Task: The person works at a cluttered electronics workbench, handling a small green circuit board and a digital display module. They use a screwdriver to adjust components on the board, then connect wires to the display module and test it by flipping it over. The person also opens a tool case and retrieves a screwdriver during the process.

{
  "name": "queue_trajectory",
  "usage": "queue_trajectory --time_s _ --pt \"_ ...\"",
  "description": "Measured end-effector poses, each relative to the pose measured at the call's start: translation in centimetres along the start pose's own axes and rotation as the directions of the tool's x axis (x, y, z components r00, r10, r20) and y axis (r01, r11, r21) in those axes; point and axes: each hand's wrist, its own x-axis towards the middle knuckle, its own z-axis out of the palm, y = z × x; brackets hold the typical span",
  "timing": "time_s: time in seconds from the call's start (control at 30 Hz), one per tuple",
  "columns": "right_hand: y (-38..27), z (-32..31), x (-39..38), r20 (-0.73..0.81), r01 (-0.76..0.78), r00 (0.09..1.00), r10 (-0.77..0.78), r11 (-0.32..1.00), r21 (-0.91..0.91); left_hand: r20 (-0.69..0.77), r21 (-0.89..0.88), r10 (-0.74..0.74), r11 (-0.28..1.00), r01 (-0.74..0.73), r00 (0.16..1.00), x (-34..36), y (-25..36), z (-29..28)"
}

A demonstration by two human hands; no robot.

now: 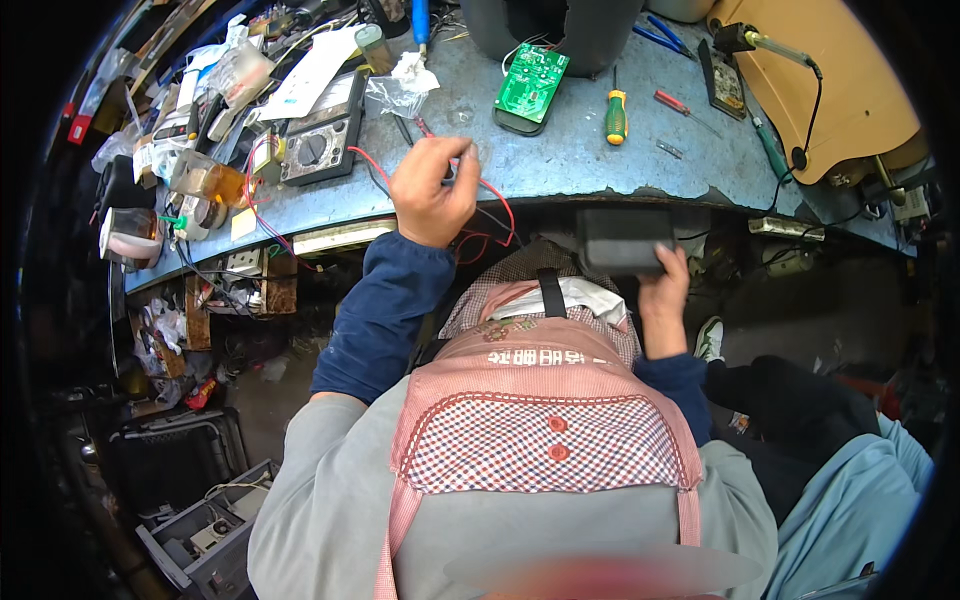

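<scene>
My left hand (pixel 435 195) is raised over the bench's front edge with its fingers curled closed. What they hold, if anything, is hidden. Red and black test leads (pixel 505 205) run behind and below that hand. In my right hand (pixel 664 295) is a black plastic case (pixel 625 240), gripped at its right side just off the bench edge, above my lap. Farther back on the blue bench, a green circuit board (pixel 533 84) lies on a dark, rounded piece (pixel 522 126). To the left stands an analog multimeter (pixel 316 150).
A yellow-green screwdriver (pixel 616 118), a red screwdriver (pixel 685 112) and blue pliers (pixel 662 36) lie on the bench (pixel 570 165). A soldering iron (pixel 785 50) is at the far right. Jars (pixel 210 178) and papers crowd the left. Another person's legs (pixel 850 480) are at right.
</scene>
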Motion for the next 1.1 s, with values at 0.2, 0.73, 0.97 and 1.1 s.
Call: queue_trajectory --time_s 0.2,0.73,0.97,1.1 --pt "-5.3 -14.1 -1.6 0.224 -0.024 0.974 0.046 0.995 -0.099 0.479 -0.393 0.218 0.919 -0.015 0.85 -3.1 8.9 2.9" --pt "-3.8 -10.9 1.1 -0.229 0.028 0.967 -0.115 0.936 -0.352 0.912 0.363 -0.17 -0.088 0.928 -0.373 -13.8 3.3 16.7" --pt "-3.2 -10.0 -2.8 -0.326 0.08 0.935 -0.143 0.977 -0.199 0.943 0.023 -0.331 0.028 0.999 -0.012 -13.2 3.9 15.0" --pt "-2.1 -9.2 -6.5 -0.33 0.163 0.896 -0.297 0.912 -0.376 0.962 0.022 -0.271 0.006 1.0 -0.02 -12.5 3.0 14.7"
